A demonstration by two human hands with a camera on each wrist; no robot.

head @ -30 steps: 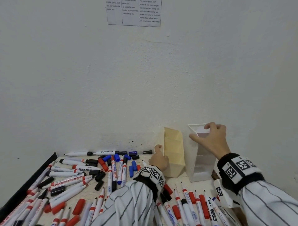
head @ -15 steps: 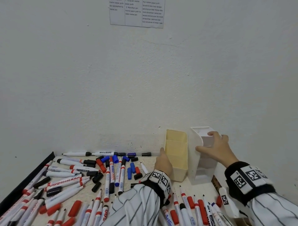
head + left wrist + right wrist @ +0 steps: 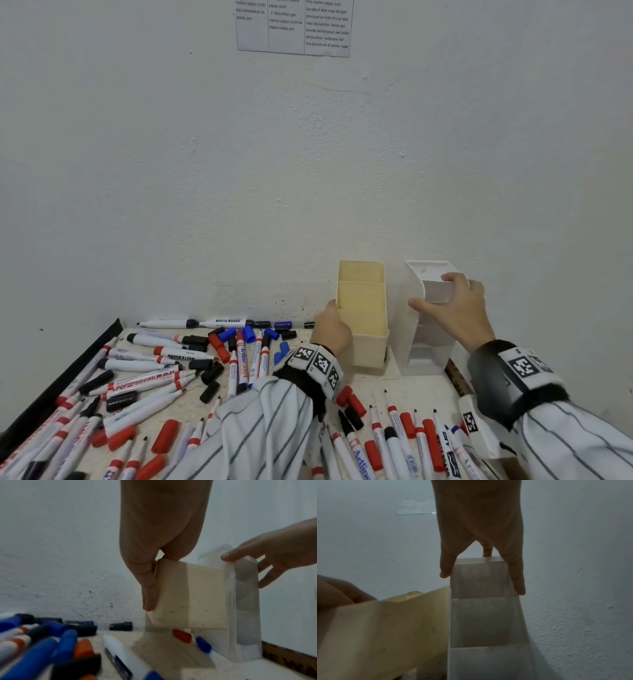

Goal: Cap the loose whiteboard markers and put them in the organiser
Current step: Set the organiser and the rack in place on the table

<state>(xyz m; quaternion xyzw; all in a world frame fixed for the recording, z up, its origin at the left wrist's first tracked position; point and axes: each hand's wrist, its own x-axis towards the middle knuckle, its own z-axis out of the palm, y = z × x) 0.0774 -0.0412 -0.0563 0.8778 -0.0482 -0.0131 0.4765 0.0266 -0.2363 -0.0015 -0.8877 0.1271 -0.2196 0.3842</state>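
A cream organiser and a white organiser stand upright side by side against the wall, both empty as far as I can see. My left hand grips the cream organiser at its left wall, thumb down the near corner. My right hand grips the top of the white organiser, thumb on its left side and fingers over the right. Several uncapped markers lie across the table with loose red caps, black caps and blue caps.
The wall rises directly behind the organisers, with a printed sheet high on it. A black rail bounds the table's left side. More markers lie near the front, under my forearms. A brown strip lies right of the white organiser.
Both organisers were tilted in my hands a second ago; now they stand upright and lower on the table. My hands came down with them and keep their grips.
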